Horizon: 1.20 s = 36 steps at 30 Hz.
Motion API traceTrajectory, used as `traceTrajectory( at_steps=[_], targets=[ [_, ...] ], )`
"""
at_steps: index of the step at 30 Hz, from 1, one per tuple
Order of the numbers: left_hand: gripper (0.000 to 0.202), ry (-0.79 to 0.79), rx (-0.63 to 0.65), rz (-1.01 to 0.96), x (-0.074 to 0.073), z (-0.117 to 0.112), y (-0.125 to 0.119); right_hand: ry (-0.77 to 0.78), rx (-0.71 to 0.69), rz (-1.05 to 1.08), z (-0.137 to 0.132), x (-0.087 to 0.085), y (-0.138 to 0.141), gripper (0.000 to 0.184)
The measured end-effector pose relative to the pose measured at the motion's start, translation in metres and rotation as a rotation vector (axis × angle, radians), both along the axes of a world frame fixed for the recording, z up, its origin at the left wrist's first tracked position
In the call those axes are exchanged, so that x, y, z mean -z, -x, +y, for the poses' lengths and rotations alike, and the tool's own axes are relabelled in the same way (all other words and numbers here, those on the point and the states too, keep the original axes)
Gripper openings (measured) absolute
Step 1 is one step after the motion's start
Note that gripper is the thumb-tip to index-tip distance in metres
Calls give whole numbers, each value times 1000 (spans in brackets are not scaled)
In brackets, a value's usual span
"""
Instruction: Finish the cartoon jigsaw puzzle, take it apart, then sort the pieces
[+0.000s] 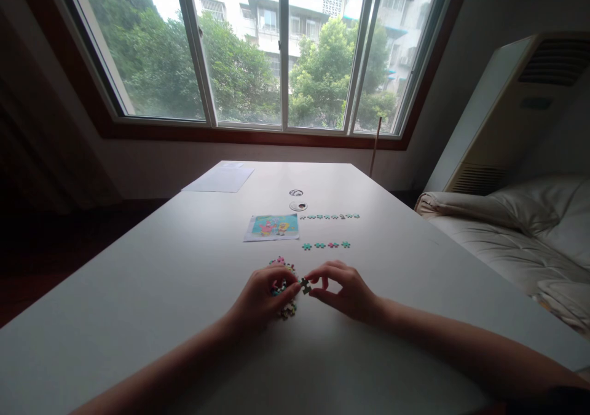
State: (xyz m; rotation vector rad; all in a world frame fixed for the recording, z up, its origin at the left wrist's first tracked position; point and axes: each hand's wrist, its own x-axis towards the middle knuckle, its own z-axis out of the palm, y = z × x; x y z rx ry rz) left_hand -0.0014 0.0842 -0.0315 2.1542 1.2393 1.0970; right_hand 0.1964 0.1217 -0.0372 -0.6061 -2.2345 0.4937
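Observation:
A small dark-green jigsaw puzzle piece (305, 286) is held up between my two hands. My left hand (267, 291) pinches its left edge with thumb and forefinger, while my right hand (343, 289) grips its right side the same way. Under and behind my left hand lies a pile of loose puzzle pieces (288, 309), partly hidden by the fingers. Beyond my hands, several separate pieces form a short row (332, 245), with a longer row (327, 217) farther back. To the left of these rows lies a picture sheet (275, 227) with pink and yellow cartoon figures on blue.
Two round black-and-white items (298, 206) lie past the picture on the white table (184, 267). White paper (220, 178) rests at the far left corner. A pale sofa (502, 230) stands along the right, and a window (283, 52) is ahead.

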Motion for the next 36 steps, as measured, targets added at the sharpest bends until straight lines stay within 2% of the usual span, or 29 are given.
traceTrajectory(
  at_steps=[5,8,11,17,29,33,36],
  targets=[
    [18,-82,-43,88,-2,4,8,-35,159,155,23,-6,-15,20],
    [21,-103,-70,119,0,6,10,-7,293,229,38,-4,-26,21],
    [21,-94,-78,129,3,7,10,29,356,251,47,0,-31,22],
    [22,-81,-89,136,6,8,11,39,340,259,47,2,-30,23],
    [22,-66,-80,128,6,8,11,-47,365,230,47,-2,-30,21],
    [22,-53,-101,119,8,8,12,-16,311,121,59,-6,-25,22],
    [22,-39,-125,106,9,9,14,37,291,-15,79,-10,-14,23]
  ],
)
